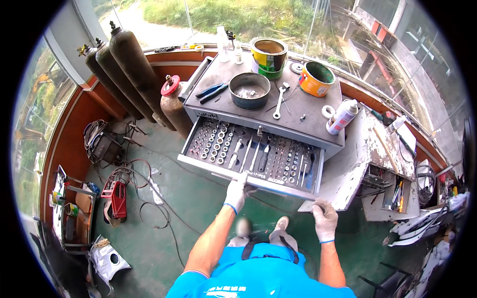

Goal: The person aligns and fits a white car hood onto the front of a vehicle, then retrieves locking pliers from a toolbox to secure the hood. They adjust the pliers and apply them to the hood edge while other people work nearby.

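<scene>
A grey tool cabinet (208, 94) stands before me with its top drawer (198, 160) pulled out. Rows of sockets (218, 141), a screwdriver (265, 158) and several slim tools lie in the drawer's fitted tray. My left hand (235, 193), in a pale work glove, is closed on the front edge of the drawer near its middle. At the drawer's right front corner is my right hand (325, 221), gloved too, its fingers curled against the end of the edge. The undersides of both grips are hidden.
On the cabinet top are a round metal pan (250, 102), paint cans (316, 79), pliers (211, 91), a wrench (279, 103) and a spray can (343, 117). Gas cylinders (131, 62) stand at left. Cables (166, 211) cross the green floor. Metal panels (343, 171) lean at right.
</scene>
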{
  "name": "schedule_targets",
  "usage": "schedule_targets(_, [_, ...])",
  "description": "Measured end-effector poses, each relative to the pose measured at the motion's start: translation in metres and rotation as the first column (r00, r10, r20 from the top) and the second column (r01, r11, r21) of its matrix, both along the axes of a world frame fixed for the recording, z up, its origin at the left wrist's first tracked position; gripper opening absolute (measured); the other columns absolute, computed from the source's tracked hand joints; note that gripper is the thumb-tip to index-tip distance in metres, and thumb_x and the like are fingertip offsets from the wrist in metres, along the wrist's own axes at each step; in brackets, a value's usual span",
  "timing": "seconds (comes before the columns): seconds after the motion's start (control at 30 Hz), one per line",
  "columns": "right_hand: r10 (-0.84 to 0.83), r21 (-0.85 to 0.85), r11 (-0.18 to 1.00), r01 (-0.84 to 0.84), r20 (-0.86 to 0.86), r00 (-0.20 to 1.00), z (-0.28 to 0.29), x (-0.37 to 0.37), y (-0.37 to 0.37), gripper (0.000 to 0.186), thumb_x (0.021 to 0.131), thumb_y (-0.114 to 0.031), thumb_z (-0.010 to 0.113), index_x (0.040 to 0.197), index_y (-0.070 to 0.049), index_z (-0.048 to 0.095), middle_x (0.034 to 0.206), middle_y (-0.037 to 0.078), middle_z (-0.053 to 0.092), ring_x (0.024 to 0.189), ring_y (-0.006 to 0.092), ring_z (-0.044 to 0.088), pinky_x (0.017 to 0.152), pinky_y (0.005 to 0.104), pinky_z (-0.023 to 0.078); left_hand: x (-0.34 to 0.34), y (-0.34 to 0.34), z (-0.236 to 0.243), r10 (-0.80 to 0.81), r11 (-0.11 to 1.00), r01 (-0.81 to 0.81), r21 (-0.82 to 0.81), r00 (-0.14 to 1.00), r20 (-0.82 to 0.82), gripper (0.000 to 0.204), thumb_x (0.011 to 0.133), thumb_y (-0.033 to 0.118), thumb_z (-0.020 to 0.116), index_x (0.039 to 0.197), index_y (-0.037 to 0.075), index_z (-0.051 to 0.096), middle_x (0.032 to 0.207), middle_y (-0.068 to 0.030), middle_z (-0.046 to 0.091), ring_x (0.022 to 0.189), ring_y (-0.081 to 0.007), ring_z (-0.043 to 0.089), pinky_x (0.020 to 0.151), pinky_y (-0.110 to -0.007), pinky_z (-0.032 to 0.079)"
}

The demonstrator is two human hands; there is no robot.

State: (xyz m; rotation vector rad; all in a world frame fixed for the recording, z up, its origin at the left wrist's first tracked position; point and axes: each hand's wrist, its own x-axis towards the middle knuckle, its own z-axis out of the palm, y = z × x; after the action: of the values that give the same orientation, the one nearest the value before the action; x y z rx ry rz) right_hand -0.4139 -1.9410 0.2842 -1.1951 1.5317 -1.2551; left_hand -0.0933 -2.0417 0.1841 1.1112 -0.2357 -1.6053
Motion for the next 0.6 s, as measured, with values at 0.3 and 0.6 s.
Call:
schedule_targets(0.3, [0.035, 0.213, 0.975, 0.057, -0.404, 0.914, -0.014, -0.045, 0.048, 0.024, 0.090, -0.015, 0.076, 0.106, 0.002, 0.076, 0.098, 0.012, 0.077, 0.089, 0.0165, 0.072, 0.084, 0.0323, 0.057, -0.024, -0.105, -0.014, -0.076, 0.980, 0.077, -0.182, 0.997, 0.011, 0.047, 0.105, 0.029, 0.067, 0.141, 0.006, 0.049, 0.126, -0.0197, 0.065, 0.110, -0.0332, 0.070, 0.088, -0.046, 0.060])
schedule_targets(0.6, [0.237, 0.785, 0.618, -0.041, -0.137, 0.962, -0.177, -0.151, 0.168, 0.024, 0.085, -0.014, 0.078, 0.102, 0.003, 0.075, 0.083, 0.002, 0.071, 0.070, 0.0088, 0.062, 0.067, 0.0274, 0.054, -0.043, -0.090, -0.126, -0.047, 0.973, 0.013, 0.229, 0.989, 0.141, 0.040, 0.102, 0.033, 0.068, 0.128, 0.003, 0.062, 0.089, -0.0041, 0.063, 0.070, -0.0136, 0.061, 0.060, -0.030, 0.050])
